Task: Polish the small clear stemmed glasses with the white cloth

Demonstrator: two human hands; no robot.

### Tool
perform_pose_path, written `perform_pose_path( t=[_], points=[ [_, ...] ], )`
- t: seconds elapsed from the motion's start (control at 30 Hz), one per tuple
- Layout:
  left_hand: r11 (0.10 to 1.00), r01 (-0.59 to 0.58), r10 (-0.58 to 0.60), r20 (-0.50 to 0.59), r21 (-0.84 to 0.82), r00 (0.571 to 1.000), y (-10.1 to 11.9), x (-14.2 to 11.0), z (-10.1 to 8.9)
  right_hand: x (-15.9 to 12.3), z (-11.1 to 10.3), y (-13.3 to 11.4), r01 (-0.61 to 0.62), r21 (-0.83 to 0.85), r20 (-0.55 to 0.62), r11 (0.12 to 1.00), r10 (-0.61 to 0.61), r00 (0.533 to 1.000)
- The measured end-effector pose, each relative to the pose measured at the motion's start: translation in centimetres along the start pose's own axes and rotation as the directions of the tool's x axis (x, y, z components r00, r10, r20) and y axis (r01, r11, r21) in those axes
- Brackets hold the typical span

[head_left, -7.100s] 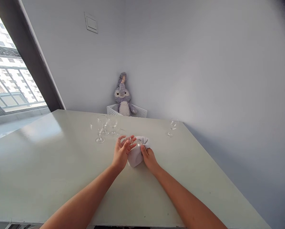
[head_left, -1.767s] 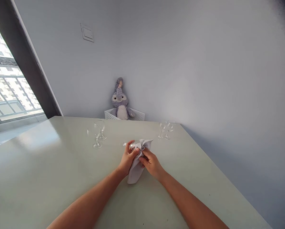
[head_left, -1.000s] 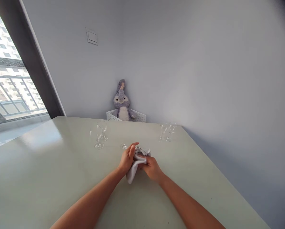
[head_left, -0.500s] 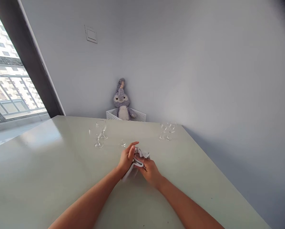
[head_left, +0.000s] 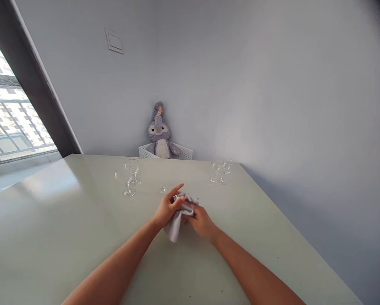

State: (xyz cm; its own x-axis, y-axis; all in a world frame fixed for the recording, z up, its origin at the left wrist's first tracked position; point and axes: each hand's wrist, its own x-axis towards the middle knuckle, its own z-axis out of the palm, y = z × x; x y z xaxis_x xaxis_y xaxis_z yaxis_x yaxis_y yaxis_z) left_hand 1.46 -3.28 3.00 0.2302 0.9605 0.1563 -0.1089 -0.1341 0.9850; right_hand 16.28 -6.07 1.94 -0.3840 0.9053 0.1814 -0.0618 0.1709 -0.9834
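My left hand (head_left: 167, 208) is closed around a clear stemmed glass, its thumb bent over toward the cloth. Only glints of the glass show between the fingers, and a round glass foot (head_left: 163, 189) appears just beyond them; whether it belongs to the same glass is hard to see. A light grey cloth (head_left: 176, 226) is bunched against the glass, with one end hanging down, blurred. My right hand (head_left: 202, 221) grips this cloth, its fingertips buried in the folds. Both hands meet above the middle of the table.
Two stemmed glasses, a nearer one (head_left: 128, 192) and a farther one (head_left: 135, 182), stand upright at the left. Another pair (head_left: 222, 181) stands at the back right of the pale table (head_left: 82, 237). Behind its far edge, a plush toy (head_left: 162, 146) sits in a white basket (head_left: 186, 153).
The cloth has turned in my hands, its loose end swinging toward me. My left thumb has come down onto the cloth. The whole view has shifted slightly.
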Motion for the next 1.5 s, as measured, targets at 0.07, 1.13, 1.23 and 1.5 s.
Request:
perform_pose_path(
  t=[0.07, 1.13, 1.23, 1.5],
  points=[
    [0.999, 0.05, -0.049, 0.043, -0.003, 0.998, -0.1, 0.2, -0.4, 0.2, -0.1, 0.3, 0.015, -0.046, -0.023, 0.999, -0.016, 1.0],
    [0.793, -0.333, 0.376, 0.019, 0.51, 0.926, -0.4, 0.2, -0.6, 1.3, -2.5, 0.6, -0.275, 0.359, -0.151, 0.892, 0.346, 0.926],
    [0.53, -0.466, 0.462, 0.219, 0.708, 0.859, 0.2, 0.2, -0.9, 1.4, -3.1, 0.9, -0.336, 0.492, -0.084, 0.803, 0.428, 0.9],
    [0.201, -0.369, 0.188, 0.334, 0.907, 0.924, -0.8, 0.9, -2.5, 0.9, -4.4, -0.3, -0.136, -0.079, 0.143, 0.988, 0.146, 0.979]
  ],
)
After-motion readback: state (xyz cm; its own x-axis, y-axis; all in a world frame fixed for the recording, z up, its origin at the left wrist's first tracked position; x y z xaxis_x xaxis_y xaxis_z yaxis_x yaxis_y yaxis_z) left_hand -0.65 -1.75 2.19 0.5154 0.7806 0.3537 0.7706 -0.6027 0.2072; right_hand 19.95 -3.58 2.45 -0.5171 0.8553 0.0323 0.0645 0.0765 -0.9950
